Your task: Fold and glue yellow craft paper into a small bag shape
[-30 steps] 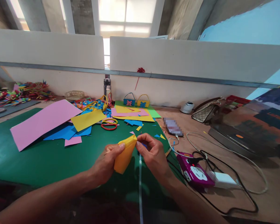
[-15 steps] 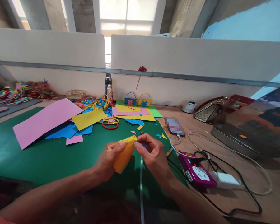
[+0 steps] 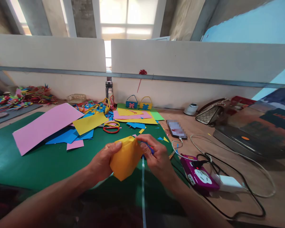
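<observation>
My left hand (image 3: 102, 164) is closed around the left side of a folded piece of yellow craft paper (image 3: 125, 158), thumb on top. At the paper's upper right corner, my right hand (image 3: 156, 155) has its thumb and fingers pinched on the edge. The paper is bent into a pouch-like shape and held above the green mat (image 3: 49, 167). Partly hidden behind my right hand is a blue object (image 3: 151, 148), its kind unclear. A long translucent stick (image 3: 143, 193) runs from near it toward me.
Scissors (image 3: 111, 128), pink sheets (image 3: 48, 126) and a yellow sheet (image 3: 90, 123) lie beyond my hands. Two small paper handbags (image 3: 146, 104) stand at the back. To the right are a phone (image 3: 177, 129), a purple power strip (image 3: 199, 174), cables and a dark case (image 3: 242, 144).
The yellow paper has turned and spread so a wider face shows toward me. My right hand has shifted slightly along its upper right corner. The view has tilted slightly.
</observation>
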Available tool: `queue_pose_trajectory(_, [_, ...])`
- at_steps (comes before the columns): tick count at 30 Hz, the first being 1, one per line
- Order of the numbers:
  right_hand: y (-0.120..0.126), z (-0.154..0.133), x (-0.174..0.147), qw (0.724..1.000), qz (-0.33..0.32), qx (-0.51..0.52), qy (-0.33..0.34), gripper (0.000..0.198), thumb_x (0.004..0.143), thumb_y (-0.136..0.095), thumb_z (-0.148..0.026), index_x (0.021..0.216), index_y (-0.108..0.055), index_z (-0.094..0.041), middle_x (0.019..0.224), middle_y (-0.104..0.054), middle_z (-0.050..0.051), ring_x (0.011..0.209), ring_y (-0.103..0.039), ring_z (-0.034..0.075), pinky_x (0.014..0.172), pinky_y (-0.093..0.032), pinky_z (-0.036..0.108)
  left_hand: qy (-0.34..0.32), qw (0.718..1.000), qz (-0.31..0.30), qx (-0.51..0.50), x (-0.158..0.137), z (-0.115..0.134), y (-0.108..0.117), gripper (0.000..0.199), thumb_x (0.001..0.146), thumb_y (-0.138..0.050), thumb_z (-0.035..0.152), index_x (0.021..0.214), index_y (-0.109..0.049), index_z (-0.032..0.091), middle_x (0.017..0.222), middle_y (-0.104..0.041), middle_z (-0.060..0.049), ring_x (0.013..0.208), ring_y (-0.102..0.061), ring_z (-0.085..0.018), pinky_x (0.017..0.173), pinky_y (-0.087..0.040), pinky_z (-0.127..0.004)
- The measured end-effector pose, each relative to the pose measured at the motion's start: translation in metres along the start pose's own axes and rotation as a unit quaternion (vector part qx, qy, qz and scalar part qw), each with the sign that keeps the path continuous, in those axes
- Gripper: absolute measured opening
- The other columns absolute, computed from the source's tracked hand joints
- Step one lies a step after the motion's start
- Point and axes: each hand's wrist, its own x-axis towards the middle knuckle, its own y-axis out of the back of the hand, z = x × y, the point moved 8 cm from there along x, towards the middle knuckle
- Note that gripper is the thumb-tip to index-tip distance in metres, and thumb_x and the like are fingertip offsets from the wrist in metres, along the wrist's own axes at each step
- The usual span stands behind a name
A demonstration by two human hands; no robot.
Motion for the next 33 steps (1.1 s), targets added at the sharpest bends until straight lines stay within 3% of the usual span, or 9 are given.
queue_pose_trajectory(6, [-0.01,0.012,0.002,0.998,-0.049,-0.001,-0.046,0.022,0.086,-0.048,-0.034,0.09,-0.066,-0.023,0.087,-0.067,0.003,0.082,-0.059,0.02,0.072,-0.044,0.031,0.002,0.996,0.03,-0.082,-0.001,0.013,0.005,0.039,0.061,-0.076,0.04,0.089,-0.067,0.015,0.083,-0.071,-0.004,0.073,-0.065,-0.018,0.068,-0.052,-0.027])
queue_pose_trajectory(13, [-0.017,0.032,0.004,0.988,-0.068,0.082,-0.117,0.026,0.083,-0.05,-0.037,0.076,-0.064,-0.017,0.068,-0.059,0.0,0.063,-0.051,0.013,0.057,-0.041,0.024,0.02,0.993,0.039,-0.112,0.001,0.011,0.006,0.029,0.072,-0.066,0.035,0.091,-0.066,0.013,0.078,-0.071,-0.006,0.067,-0.065,-0.017,0.065,-0.052,-0.026])
queue_pose_trajectory(18, [-0.02,0.039,0.006,0.987,-0.054,0.088,-0.121,0.031,0.082,-0.051,-0.042,0.065,-0.058,-0.017,0.06,-0.052,-0.001,0.057,-0.046,0.011,0.053,-0.039,0.023,0.005,0.997,0.071,-0.04,0.003,0.012,0.011,0.028,0.075,-0.063,0.035,0.089,-0.065,0.011,0.071,-0.069,-0.006,0.059,-0.064,-0.017,0.056,-0.05,-0.025])
queue_pose_trajectory(21, [-0.021,0.037,0.005,0.988,-0.045,0.092,-0.112,0.033,0.082,-0.048,-0.047,0.073,-0.059,-0.017,0.069,-0.058,0.001,0.065,-0.052,0.014,0.059,-0.043,0.024,-0.026,0.999,0.044,-0.006,0.004,0.014,0.007,0.034,0.07,-0.068,0.04,0.087,-0.065,0.011,0.067,-0.067,-0.005,0.056,-0.062,-0.015,0.051,-0.047,-0.022])
queue_pose_trajectory(25, [-0.017,0.029,0.004,0.994,-0.017,0.073,-0.074,0.032,0.083,-0.05,-0.048,0.086,-0.062,-0.019,0.084,-0.065,0.004,0.077,-0.058,0.017,0.065,-0.045,0.025,-0.048,0.996,0.048,0.052,0.004,0.012,0.009,0.035,0.06,-0.076,0.041,0.071,-0.061,0.012,0.059,-0.061,0.0,0.049,-0.055,-0.01,0.046,-0.041,-0.018])
queue_pose_trajectory(28, [-0.014,0.021,0.001,0.998,-0.003,0.055,-0.036,0.029,0.084,-0.048,-0.046,0.09,-0.061,-0.02,0.089,-0.065,0.005,0.08,-0.059,0.018,0.065,-0.047,0.026,-0.079,0.99,0.04,0.108,0.001,0.015,0.008,0.033,0.062,-0.075,0.04,0.064,-0.056,0.013,0.056,-0.054,0.003,0.047,-0.048,-0.007,0.045,-0.036,-0.016])
queue_pose_trajectory(31, [-0.009,0.009,-0.001,0.999,0.025,0.032,0.02,0.025,0.085,-0.048,-0.042,0.093,-0.06,-0.021,0.091,-0.064,0.005,0.083,-0.06,0.018,0.072,-0.047,0.029,-0.125,0.968,0.05,0.212,-0.004,0.023,0.006,0.031,0.07,-0.067,0.043,0.065,-0.056,0.014,0.056,-0.05,0.004,0.047,-0.041,-0.006,0.044,-0.031,-0.017])
queue_pose_trajectory(33, [-0.007,0.0,-0.003,0.998,0.041,0.006,0.056,0.022,0.084,-0.051,-0.039,0.096,-0.059,-0.021,0.094,-0.063,0.005,0.087,-0.059,0.019,0.076,-0.047,0.031,-0.199,0.928,0.06,0.308,-0.009,0.035,0.001,0.029,0.073,-0.063,0.04,0.063,-0.056,0.015,0.056,-0.048,0.004,0.049,-0.039,-0.007,0.047,-0.031,-0.019])
